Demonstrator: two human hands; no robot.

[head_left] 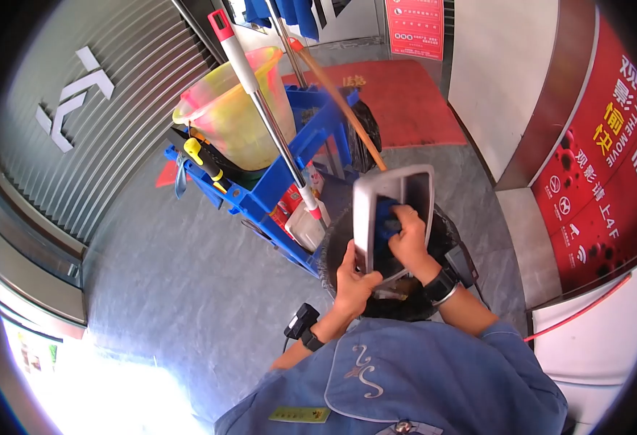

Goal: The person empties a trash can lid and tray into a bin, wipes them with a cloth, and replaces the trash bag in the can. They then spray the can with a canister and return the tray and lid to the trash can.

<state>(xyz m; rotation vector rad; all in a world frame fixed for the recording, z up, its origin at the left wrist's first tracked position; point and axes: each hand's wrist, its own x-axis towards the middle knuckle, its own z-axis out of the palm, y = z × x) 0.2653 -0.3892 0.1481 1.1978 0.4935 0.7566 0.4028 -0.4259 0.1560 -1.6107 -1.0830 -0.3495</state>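
Over a bin lined with a black bag (441, 230), a rectangular tray-like piece with a pale rim (362, 217) and a dark inside is held tilted up. My left hand (355, 283) is closed on its lower left edge, thumb and fingers at the rim. A bunched blue cloth (386, 217) is in my right hand (410, 238), pressed against the inner face of the piece. The fingers of that hand are curled over the cloth and partly hide it. Below the piece, the contents of the bin are hard to make out.
A blue cleaning cart (260, 203) stands ahead, carrying a yellow-pink bucket (238, 116). A white-and-metal pole (260, 101) and a wooden handle (344, 109) lean there. Beyond lies a red mat (420, 101). A red poster wall (601, 167) is at right.
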